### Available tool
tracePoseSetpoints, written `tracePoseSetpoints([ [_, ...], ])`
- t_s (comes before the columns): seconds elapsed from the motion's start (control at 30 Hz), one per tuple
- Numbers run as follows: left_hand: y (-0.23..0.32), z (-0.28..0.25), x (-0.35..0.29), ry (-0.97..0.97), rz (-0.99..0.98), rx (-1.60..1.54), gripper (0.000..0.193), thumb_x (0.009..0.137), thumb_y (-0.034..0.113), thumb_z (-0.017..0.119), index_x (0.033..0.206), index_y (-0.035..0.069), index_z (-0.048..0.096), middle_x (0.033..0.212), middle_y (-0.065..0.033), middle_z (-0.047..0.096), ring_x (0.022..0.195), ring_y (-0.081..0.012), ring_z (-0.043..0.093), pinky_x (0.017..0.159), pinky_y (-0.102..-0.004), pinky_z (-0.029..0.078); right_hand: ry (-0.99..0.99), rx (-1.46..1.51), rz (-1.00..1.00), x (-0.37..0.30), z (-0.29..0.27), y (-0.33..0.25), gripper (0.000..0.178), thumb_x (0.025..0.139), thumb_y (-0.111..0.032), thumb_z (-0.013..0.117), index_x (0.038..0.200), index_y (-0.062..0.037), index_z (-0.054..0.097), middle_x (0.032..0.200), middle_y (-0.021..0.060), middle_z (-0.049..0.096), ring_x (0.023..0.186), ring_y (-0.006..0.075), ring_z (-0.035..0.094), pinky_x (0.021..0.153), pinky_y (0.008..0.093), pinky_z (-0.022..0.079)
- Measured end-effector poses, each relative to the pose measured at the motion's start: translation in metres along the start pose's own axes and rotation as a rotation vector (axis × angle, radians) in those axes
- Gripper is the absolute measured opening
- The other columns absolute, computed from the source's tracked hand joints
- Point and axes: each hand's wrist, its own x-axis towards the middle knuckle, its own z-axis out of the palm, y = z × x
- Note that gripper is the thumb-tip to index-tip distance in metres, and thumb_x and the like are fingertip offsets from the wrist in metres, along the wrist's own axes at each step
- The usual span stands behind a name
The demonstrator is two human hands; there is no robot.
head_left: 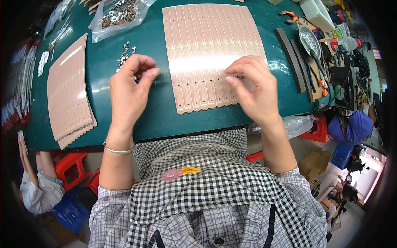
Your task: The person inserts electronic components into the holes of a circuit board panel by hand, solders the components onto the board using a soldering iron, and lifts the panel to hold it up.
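Observation:
Pinkish patterned strips with small holes point(211, 33) lie side by side as one sheet on the green table. Over the sheet's right half is my right hand point(258, 87), its thumb and forefinger drawn together at the tips. Whatever may be between them is too small to make out. My left hand point(130, 89) hovers left of the sheet, with thumb and forefinger pinched; a tiny thing may be at the tips, but I cannot name it. Small shiny metal pieces point(125, 53) lie scattered just beyond this hand, which partly covers them.
A stack of similar strips point(68, 89) is at the left. Behind it sits a clear plastic bag of metal pieces point(120, 15). Dark bars point(290, 58), a metal bowl point(309, 40), orange-handled pliers point(289, 16) and a bottle point(343, 43) crowd the right side.

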Motion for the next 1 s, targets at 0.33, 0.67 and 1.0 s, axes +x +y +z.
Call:
tracePoseSetpoints([
  [0.33, 0.024, 0.035, -0.036, -0.354, -0.452, -1.183, 0.014, 0.085, 0.005, 0.073, 0.095, -0.001, 0.065, 0.087, -0.0074, 0.069, 0.075, -0.0117, 0.063, 0.073, -0.0234, 0.052, 0.033, 0.391, -0.159, 0.002, 0.027, -0.035, 0.021, 0.065, -0.001, 0.077, 0.084, -0.0056, 0.069, 0.085, 0.0063, 0.063, 0.081, 0.0251, 0.060, 0.070, 0.0343, 0.049],
  [0.67, 0.019, 0.025, -0.026, -0.100, -0.017, -0.347, 0.017, 0.080, 0.006, 0.076, 0.096, 0.001, 0.070, 0.086, -0.0031, 0.068, 0.078, -0.0117, 0.062, 0.069, -0.0263, 0.050, -0.028, 0.280, 0.086, -0.008, 0.006, -0.002, 0.014, 0.073, 0.001, 0.069, 0.084, -0.0030, 0.061, 0.087, 0.0091, 0.062, 0.087, 0.0282, 0.058, 0.078, 0.0367, 0.047],
  [1.0, -0.024, -0.004, 0.009, 0.164, 0.218, 0.572, 0.014, 0.075, 0.006, 0.077, 0.087, 0.002, 0.071, 0.080, -0.0086, 0.068, 0.069, -0.0211, 0.060, 0.067, -0.0318, 0.050, -0.107, -0.114, 0.094, -0.013, 0.006, 0.025, 0.011, 0.075, -0.002, 0.068, 0.081, -0.0057, 0.061, 0.089, 0.0074, 0.060, 0.093, 0.0287, 0.055, 0.083, 0.0391, 0.043],
])
